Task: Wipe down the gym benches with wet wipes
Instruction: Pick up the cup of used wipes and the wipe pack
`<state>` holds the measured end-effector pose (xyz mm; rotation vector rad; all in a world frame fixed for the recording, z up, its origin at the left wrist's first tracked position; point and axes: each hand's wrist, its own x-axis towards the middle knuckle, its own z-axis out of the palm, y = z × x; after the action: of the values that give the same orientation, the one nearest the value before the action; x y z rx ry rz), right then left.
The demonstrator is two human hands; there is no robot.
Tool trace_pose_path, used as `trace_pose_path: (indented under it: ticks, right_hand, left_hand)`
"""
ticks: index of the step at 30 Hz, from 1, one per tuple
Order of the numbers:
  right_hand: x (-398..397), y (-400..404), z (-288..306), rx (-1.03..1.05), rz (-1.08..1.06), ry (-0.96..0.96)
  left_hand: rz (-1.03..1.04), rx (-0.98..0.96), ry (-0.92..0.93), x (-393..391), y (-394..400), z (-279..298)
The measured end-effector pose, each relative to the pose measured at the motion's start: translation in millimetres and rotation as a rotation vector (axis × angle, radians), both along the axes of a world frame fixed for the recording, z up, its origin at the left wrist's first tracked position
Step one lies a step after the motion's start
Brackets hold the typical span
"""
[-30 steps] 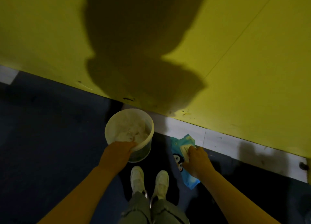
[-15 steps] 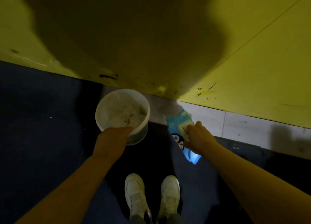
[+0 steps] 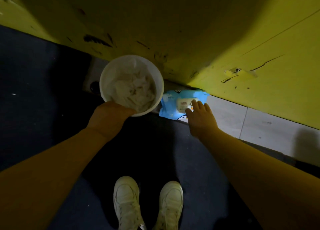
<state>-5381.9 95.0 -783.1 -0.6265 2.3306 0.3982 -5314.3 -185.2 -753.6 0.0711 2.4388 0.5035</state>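
Here, my right hand (image 3: pixel 200 119) reaches down with fingers spread and nearly straight, the fingertips (image 3: pixel 194 102) resting on the pale flap label of a blue wet-wipe pack (image 3: pixel 174 105); nothing is gripped. The pack lies flat on the strip of light floor tiles (image 3: pixel 230 116) at the foot of the yellow wall (image 3: pixel 242 39), its far edge tucked right against the wall's lower edge and its near edge reaching the border of the dark blue carpet (image 3: pixel 34 84). A cartoon figure shows on the pack's near side, partly covered by my hand.

My left hand (image 3: pixel 110 118) grips the near rim of a white round tub (image 3: pixel 159 84), the fingers curled over the rim and out of sight. The tub is tilted a little toward me and holds a crumpled heap of used white wipes (image 3: pixel 133 89). It hangs just to the left of the pack, its right side overlapping the pack's left corner from this angle; whether they touch I cannot tell.

The wall is scuffed with black streaks and chipped paint near its base, and much of it sits in shadow. Below, on the carpet, my two white sneakers (image 3: pixel 128 202) stand side by side, toes pointing at the wall. No gym bench appears in view.
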Motion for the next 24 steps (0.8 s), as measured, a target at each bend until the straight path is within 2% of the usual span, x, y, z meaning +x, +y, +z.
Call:
trace_pose_path:
  ticks: [5,9,12,16,20,24]
  right_hand:
    - [22,4,-17,-0.015,-0.030,-0.079]
    - [13,7,-36,-0.003,-0.124,-0.115]
    - [7,4,-50,0.010,-0.146,-0.184]
    - [3,-2,-67,-0.027,-0.237,-0.198]
    - [-1,-6,-78,-0.023,-0.257,-0.177]
    - [-4,-12,-64,0.015,-0.281,-0.199]
  left_hand:
    - [-0.027,-0.025,-0.070,-8,-5,2]
    - [-0.169,-0.067,0.051,-9,-11,3]
    - [-0.266,-0.031,0.173,-3,-18,-7]
    - [-0.307,-0.072,0.272,3,-28,-26]
    - [-0.346,-0.082,0.274,4,-35,-36]
    - [-0.332,-0.088,0.238,1,-28,-20]
